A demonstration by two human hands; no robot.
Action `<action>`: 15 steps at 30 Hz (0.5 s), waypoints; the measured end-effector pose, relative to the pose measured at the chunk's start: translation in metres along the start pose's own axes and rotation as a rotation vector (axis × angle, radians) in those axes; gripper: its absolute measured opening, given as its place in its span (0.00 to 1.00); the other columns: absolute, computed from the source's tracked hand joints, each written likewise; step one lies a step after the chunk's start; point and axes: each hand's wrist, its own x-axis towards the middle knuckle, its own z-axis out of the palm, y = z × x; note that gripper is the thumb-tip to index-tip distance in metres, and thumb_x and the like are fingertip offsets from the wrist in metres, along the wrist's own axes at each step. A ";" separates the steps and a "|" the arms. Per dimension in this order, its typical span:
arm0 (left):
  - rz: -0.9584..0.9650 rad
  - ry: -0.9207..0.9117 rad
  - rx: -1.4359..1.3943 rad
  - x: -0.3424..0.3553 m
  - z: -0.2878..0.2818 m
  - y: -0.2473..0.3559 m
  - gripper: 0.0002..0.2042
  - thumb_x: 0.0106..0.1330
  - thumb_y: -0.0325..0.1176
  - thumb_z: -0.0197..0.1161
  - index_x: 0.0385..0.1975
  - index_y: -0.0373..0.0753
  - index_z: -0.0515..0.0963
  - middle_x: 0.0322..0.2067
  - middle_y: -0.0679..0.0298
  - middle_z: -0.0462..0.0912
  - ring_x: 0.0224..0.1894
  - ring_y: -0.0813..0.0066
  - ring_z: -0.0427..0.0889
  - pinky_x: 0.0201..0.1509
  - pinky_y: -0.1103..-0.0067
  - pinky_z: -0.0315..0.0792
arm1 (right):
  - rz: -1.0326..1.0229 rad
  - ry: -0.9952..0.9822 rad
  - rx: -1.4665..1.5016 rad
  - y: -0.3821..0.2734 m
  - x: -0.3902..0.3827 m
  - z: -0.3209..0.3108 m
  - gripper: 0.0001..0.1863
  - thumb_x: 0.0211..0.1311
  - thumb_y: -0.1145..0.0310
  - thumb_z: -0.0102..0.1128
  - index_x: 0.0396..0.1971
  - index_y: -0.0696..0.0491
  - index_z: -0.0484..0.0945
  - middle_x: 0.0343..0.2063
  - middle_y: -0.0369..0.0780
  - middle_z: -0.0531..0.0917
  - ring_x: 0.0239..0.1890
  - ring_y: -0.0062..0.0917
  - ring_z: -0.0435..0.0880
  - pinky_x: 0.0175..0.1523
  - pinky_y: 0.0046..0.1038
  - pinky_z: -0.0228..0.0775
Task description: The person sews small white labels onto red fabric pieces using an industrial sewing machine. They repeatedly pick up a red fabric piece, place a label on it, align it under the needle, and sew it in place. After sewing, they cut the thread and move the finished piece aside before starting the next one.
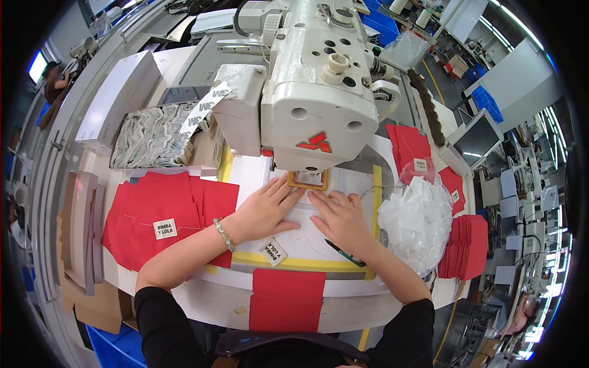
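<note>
Under the head of a large white sewing machine [319,116] is a small yellow-framed plate [308,180] with a pale piece inside. My left hand [262,211] lies flat, fingertips at the plate's near left edge. Opposite it, my right hand [340,221] rests with fingers spread, fingertips just below the plate. Neither hand visibly grips anything. A small pale printed label [273,252] lies on the white work surface near my left wrist. Partly hidden by my right forearm is a dark slim tool [344,253]. A loose thread curls between the hands.
Red fabric pieces [138,205] lie spread at left, one bearing a label [164,229]. Another red piece [287,300] hangs over the front edge. At right are a clear bag of white pieces [414,224] and a red stack [469,248]. A box of folded strips [153,138] stands back left.
</note>
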 end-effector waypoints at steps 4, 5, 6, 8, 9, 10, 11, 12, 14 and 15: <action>-0.028 0.066 0.030 -0.005 -0.004 0.008 0.31 0.59 0.47 0.66 0.57 0.32 0.70 0.55 0.50 0.73 0.62 0.54 0.70 0.67 0.66 0.65 | 0.002 -0.001 -0.006 -0.001 0.001 0.004 0.28 0.61 0.60 0.61 0.60 0.54 0.72 0.54 0.36 0.79 0.50 0.29 0.72 0.53 0.37 0.57; -0.026 0.058 0.025 -0.006 -0.007 0.009 0.29 0.58 0.45 0.67 0.55 0.33 0.72 0.54 0.50 0.74 0.61 0.54 0.72 0.65 0.66 0.67 | 0.001 0.001 -0.008 -0.001 0.001 0.005 0.28 0.61 0.60 0.61 0.60 0.54 0.71 0.54 0.36 0.78 0.51 0.29 0.72 0.53 0.37 0.57; -0.024 0.028 -0.024 -0.006 -0.010 0.011 0.29 0.58 0.44 0.68 0.56 0.34 0.72 0.55 0.50 0.74 0.61 0.55 0.72 0.64 0.66 0.67 | 0.010 -0.011 -0.006 -0.001 0.001 0.005 0.28 0.61 0.60 0.61 0.61 0.54 0.71 0.54 0.36 0.78 0.51 0.30 0.71 0.53 0.38 0.56; -0.021 -0.027 -0.124 -0.005 -0.017 0.015 0.27 0.58 0.42 0.68 0.56 0.36 0.73 0.56 0.51 0.73 0.60 0.56 0.72 0.63 0.66 0.68 | 0.023 -0.033 -0.005 -0.001 0.002 0.005 0.29 0.61 0.60 0.61 0.61 0.54 0.70 0.54 0.36 0.78 0.52 0.30 0.70 0.53 0.39 0.56; 0.004 0.012 -0.116 -0.004 -0.017 0.017 0.27 0.57 0.42 0.69 0.55 0.36 0.73 0.56 0.51 0.73 0.59 0.57 0.73 0.62 0.66 0.69 | 0.021 -0.020 -0.025 -0.002 0.002 0.005 0.28 0.61 0.60 0.61 0.61 0.53 0.71 0.54 0.35 0.78 0.52 0.29 0.71 0.52 0.39 0.57; 0.029 0.053 -0.107 -0.002 -0.018 0.019 0.27 0.57 0.41 0.69 0.55 0.37 0.73 0.56 0.51 0.73 0.59 0.57 0.73 0.61 0.66 0.69 | 0.016 -0.006 -0.045 -0.003 0.003 0.004 0.28 0.60 0.60 0.61 0.60 0.53 0.72 0.53 0.35 0.78 0.51 0.28 0.71 0.52 0.38 0.58; 0.053 0.093 -0.098 -0.001 -0.018 0.021 0.27 0.56 0.41 0.69 0.55 0.37 0.74 0.56 0.51 0.74 0.58 0.58 0.74 0.60 0.67 0.70 | 0.012 0.008 -0.066 -0.003 0.003 0.003 0.28 0.60 0.60 0.62 0.59 0.53 0.72 0.52 0.35 0.78 0.51 0.26 0.71 0.51 0.38 0.59; 0.059 0.116 -0.088 0.001 -0.017 0.022 0.28 0.56 0.42 0.69 0.55 0.37 0.73 0.56 0.51 0.73 0.58 0.58 0.73 0.60 0.67 0.69 | 0.013 0.010 -0.073 -0.003 0.003 0.004 0.27 0.60 0.60 0.62 0.58 0.53 0.73 0.52 0.35 0.78 0.51 0.27 0.71 0.51 0.38 0.58; 0.074 0.163 -0.068 0.006 -0.015 0.021 0.29 0.56 0.44 0.69 0.56 0.36 0.72 0.57 0.51 0.73 0.58 0.57 0.73 0.61 0.66 0.68 | 0.019 0.015 -0.089 -0.002 0.002 0.007 0.26 0.60 0.60 0.61 0.57 0.53 0.73 0.52 0.35 0.78 0.52 0.27 0.71 0.51 0.39 0.58; 0.061 0.159 -0.052 0.008 -0.014 0.022 0.31 0.56 0.45 0.69 0.57 0.35 0.71 0.57 0.51 0.73 0.59 0.57 0.72 0.63 0.66 0.67 | 0.020 0.018 -0.086 -0.001 0.001 0.008 0.25 0.60 0.60 0.61 0.55 0.53 0.73 0.52 0.35 0.78 0.52 0.27 0.70 0.51 0.39 0.58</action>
